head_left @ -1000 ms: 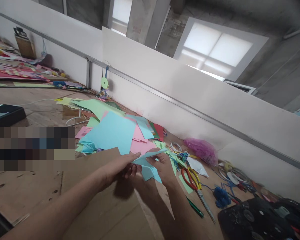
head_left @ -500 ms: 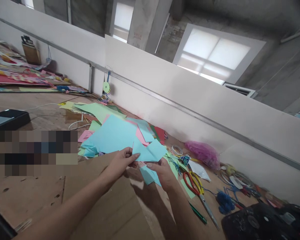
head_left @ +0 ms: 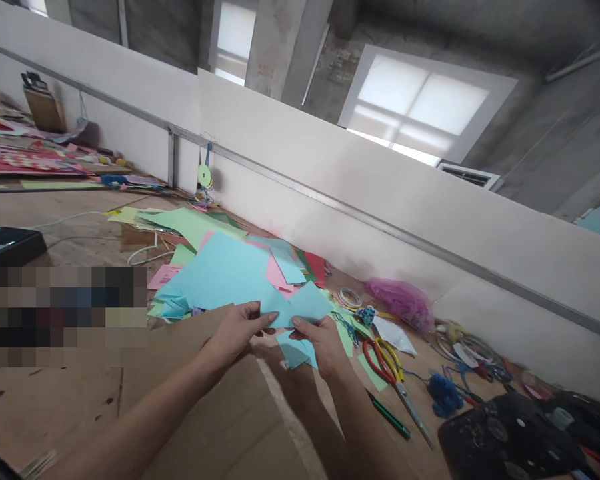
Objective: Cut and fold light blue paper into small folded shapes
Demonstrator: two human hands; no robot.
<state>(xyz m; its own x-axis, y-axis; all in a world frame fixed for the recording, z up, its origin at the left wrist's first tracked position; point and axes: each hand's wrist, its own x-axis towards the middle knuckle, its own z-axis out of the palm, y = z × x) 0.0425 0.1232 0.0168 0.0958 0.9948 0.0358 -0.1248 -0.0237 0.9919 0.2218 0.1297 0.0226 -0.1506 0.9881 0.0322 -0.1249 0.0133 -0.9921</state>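
Between my two hands is a small piece of light blue paper (head_left: 307, 303), bent with a notch along its upper edge. My left hand (head_left: 240, 327) pinches its left end, thumb on top. At the right end, my right hand (head_left: 323, 340) grips it with the thumb pressed on its near edge. Just below lie smaller blue paper pieces (head_left: 295, 350) on the table. Behind the hands spreads a large light blue sheet (head_left: 225, 270), over pink and green sheets.
Scissors (head_left: 390, 367) with red and yellow handles lie to the right, beside a green pen (head_left: 389, 415). Further right are a blue yarn ball (head_left: 444, 395) and a black case (head_left: 510, 437). Pink netting (head_left: 403, 303) rests against the white partition (head_left: 330, 173). Brown cardboard (head_left: 205, 413) lies under my forearms.
My right thumb has moved up onto the near edge of the blue paper, and the hands are slightly closer together. The view has shifted a little to the right.
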